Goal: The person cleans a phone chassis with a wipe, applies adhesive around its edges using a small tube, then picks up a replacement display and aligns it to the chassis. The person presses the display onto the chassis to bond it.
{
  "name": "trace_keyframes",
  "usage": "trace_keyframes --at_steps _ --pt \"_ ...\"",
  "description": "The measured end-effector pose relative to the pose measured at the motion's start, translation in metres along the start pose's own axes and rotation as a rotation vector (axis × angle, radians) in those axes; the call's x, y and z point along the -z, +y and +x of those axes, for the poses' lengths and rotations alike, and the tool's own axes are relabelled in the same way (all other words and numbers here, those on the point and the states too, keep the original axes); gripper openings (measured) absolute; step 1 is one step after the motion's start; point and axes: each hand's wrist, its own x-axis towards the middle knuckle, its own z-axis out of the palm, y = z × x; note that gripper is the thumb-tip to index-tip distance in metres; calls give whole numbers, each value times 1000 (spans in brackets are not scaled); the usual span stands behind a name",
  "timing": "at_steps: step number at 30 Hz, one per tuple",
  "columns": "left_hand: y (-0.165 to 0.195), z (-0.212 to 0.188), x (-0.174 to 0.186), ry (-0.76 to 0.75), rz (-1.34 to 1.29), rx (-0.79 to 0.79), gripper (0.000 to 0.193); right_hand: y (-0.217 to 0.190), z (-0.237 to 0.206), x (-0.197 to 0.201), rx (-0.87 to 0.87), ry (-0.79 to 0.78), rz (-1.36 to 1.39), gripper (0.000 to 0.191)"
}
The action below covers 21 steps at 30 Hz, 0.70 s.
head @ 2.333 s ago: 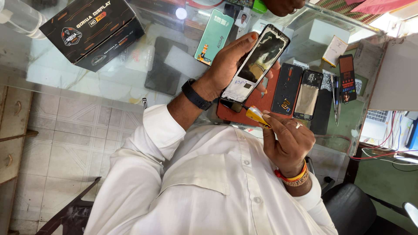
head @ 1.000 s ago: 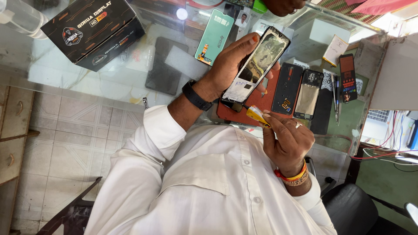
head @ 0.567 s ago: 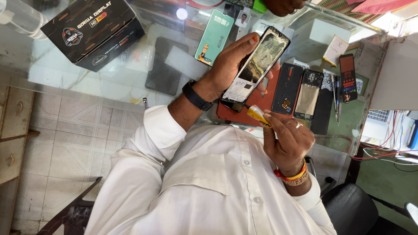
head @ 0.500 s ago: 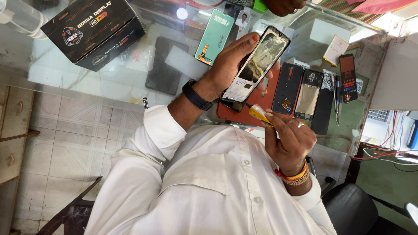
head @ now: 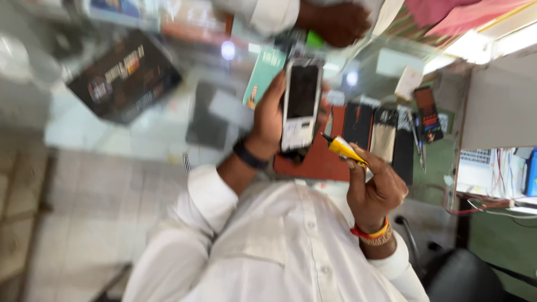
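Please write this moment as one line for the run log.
left hand: holds phone upright | right hand: holds yellow glue tube, nozzle near phone edge, contact unclear | below: red mat | picture blurred

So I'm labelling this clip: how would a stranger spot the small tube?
Start at the red mat on the glass counter. Just before it, the right hand pinches a small tube beside the held phone. It alone is yellow, with a dark pointed nozzle.

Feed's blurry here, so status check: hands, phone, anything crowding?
Left hand grips phone, upright. Right hand pinches yellow tube, nozzle near phone's lower edge. Another person's hand beyond, apart.
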Motion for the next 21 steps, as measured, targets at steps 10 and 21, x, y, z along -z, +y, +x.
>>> trace_keyframes --at_steps 10,21 --pt "-24 -30 -15 56 65 -99 69 5 46 -35 -69 132 189 23" --pt "-47 -43 -3 326 94 -189 59 9 52 -47 276 57 24 26"
